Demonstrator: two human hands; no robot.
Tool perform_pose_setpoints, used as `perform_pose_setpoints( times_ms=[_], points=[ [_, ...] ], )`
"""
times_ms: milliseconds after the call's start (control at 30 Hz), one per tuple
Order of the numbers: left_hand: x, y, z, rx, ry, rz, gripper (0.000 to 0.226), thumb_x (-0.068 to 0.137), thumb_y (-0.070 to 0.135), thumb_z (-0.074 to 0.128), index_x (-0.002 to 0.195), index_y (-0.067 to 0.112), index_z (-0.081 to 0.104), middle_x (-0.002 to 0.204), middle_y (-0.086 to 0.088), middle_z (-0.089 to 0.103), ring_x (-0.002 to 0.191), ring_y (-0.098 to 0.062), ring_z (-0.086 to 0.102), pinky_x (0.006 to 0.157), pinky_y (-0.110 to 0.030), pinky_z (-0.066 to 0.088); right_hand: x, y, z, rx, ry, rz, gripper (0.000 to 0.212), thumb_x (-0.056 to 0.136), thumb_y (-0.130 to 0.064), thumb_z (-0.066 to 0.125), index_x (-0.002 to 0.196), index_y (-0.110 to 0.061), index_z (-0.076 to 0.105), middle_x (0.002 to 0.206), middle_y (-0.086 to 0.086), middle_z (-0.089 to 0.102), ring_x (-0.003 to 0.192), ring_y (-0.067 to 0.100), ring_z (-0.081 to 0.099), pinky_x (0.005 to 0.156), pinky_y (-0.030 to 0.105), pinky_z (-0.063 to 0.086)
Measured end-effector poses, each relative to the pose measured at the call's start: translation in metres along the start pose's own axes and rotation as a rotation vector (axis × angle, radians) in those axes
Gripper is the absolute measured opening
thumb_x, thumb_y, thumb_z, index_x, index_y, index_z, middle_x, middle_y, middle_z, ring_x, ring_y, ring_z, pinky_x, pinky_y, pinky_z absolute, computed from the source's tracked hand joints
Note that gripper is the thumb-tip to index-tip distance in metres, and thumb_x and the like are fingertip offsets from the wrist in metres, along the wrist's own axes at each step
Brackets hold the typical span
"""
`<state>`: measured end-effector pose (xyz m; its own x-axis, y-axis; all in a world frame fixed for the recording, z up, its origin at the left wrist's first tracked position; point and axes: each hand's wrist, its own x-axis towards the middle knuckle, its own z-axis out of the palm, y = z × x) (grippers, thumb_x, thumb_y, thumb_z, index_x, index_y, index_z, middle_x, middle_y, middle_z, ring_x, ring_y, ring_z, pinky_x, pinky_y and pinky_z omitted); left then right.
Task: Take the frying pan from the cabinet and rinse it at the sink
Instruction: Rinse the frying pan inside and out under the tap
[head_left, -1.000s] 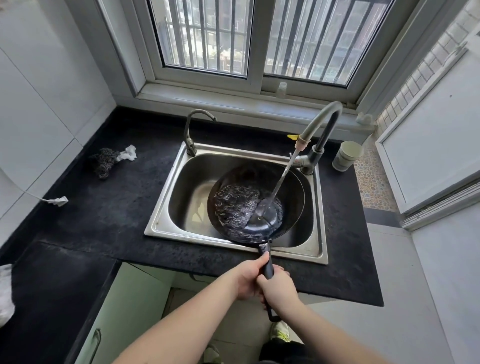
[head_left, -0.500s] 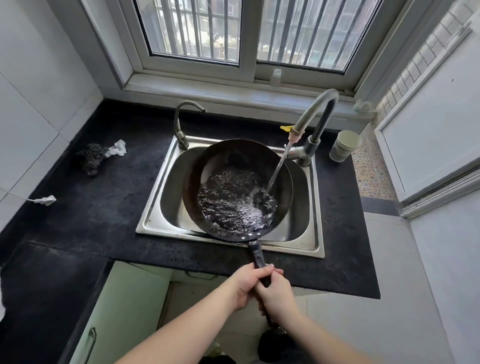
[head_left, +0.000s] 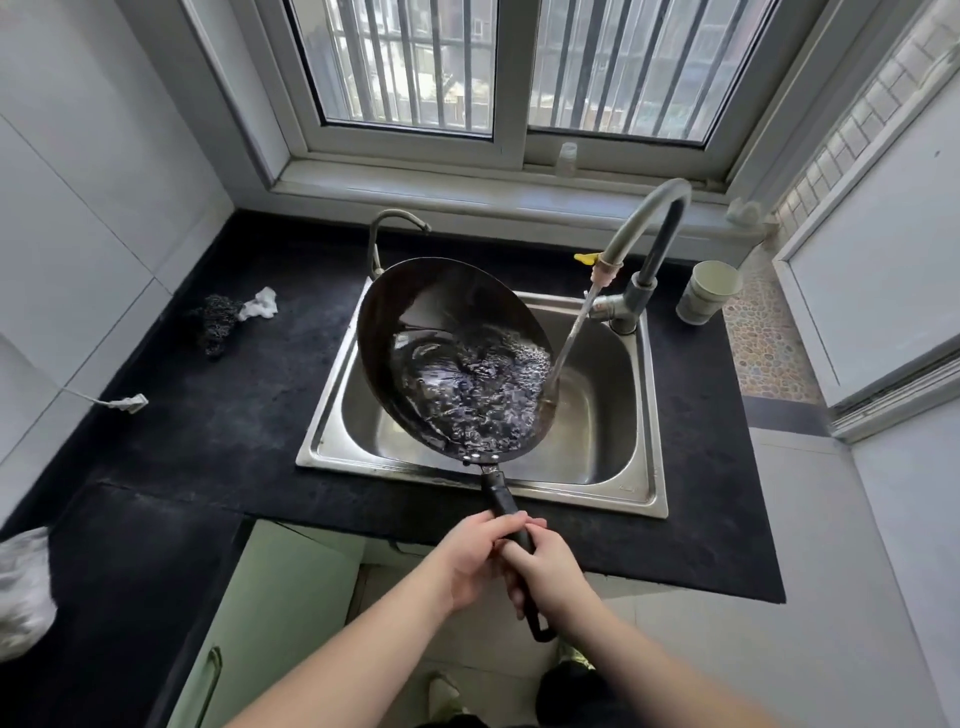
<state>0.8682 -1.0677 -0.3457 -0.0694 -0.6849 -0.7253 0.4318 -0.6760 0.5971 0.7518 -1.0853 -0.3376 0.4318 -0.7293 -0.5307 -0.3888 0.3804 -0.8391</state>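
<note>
The black frying pan is held above the steel sink, tilted with its left rim raised, and water pools and churns in its lower right part. My left hand and my right hand both grip the pan's long black handle in front of the counter edge. The grey curved faucet runs, and its stream falls just past the pan's right rim into the sink basin.
A second small faucet stands at the sink's back left. On the black counter lie a steel scourer with a white rag, and a pale cup at the right. A green cabinet door sits below.
The pan has been lifted out of the basin, shifted left and tilted up on its left side. The faucet stream, which hit the pan's inside earlier, now passes its right rim.
</note>
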Motion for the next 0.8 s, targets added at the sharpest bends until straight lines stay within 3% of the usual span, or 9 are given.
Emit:
perform_pose_setpoints(
  times_ms=[100,200,267,400,533,800],
  points=[
    [-0.007,0.005,-0.002,0.002,-0.023,0.006,0.038,0.092,0.028,0.06,0.111,-0.004,0.068,0.082,-0.021,0.062,0.042,-0.025,0.051,0.036,-0.026,0.045,-0.003,-0.011,0.008,0.081,0.001,0.045,0.017,0.094,-0.01,0.047,0.078,-0.008,0.054,0.048,0.002,0.048,0.035,0.015,0.045,0.036,0.022,0.039],
    [-0.013,0.014,-0.001,-0.002,-0.023,-0.022,0.041,0.093,0.031,0.057,0.112,-0.004,0.068,0.049,-0.01,0.047,0.03,-0.019,0.042,0.032,-0.02,0.039,-0.002,-0.022,0.016,0.171,0.02,0.102,0.018,0.094,-0.007,0.043,0.078,-0.008,0.051,0.05,0.001,0.046,0.036,0.012,0.042,0.036,0.021,0.038],
    [-0.016,0.02,0.003,0.007,-0.015,-0.053,0.04,0.096,0.033,0.052,0.108,0.0,0.07,0.041,-0.003,0.034,0.027,-0.015,0.037,0.032,-0.016,0.035,0.0,-0.028,0.019,0.254,0.044,0.145,0.015,0.093,-0.006,0.043,0.08,-0.008,0.05,0.051,0.001,0.045,0.036,0.011,0.041,0.036,0.02,0.037],
    [-0.017,0.026,0.011,-0.018,0.034,-0.101,0.031,0.093,0.035,0.053,0.083,0.009,0.065,0.039,0.002,0.03,0.027,-0.012,0.034,0.033,-0.014,0.029,-0.001,-0.037,0.017,0.404,0.068,0.217,0.016,0.093,-0.004,0.043,0.079,-0.01,0.049,0.051,-0.001,0.043,0.035,0.008,0.039,0.033,0.017,0.034],
    [-0.016,0.028,0.016,-0.052,0.046,-0.107,0.052,0.093,0.034,0.054,0.046,0.015,0.062,0.038,0.003,0.032,0.027,-0.01,0.033,0.034,-0.013,0.027,-0.005,-0.047,0.008,0.461,0.043,0.264,0.017,0.094,-0.004,0.044,0.08,-0.011,0.049,0.052,-0.001,0.043,0.033,0.006,0.04,0.032,0.017,0.034],
    [-0.018,0.051,0.033,-0.143,0.045,-0.093,0.061,0.091,0.031,0.059,0.034,0.02,0.043,0.032,0.008,0.036,0.025,-0.004,0.037,0.032,-0.014,0.031,-0.008,-0.092,-0.013,0.457,0.087,0.32,0.029,0.09,-0.003,0.051,0.062,-0.005,0.053,0.048,0.004,0.048,0.031,0.006,0.045,0.032,0.015,0.038]
  ],
)
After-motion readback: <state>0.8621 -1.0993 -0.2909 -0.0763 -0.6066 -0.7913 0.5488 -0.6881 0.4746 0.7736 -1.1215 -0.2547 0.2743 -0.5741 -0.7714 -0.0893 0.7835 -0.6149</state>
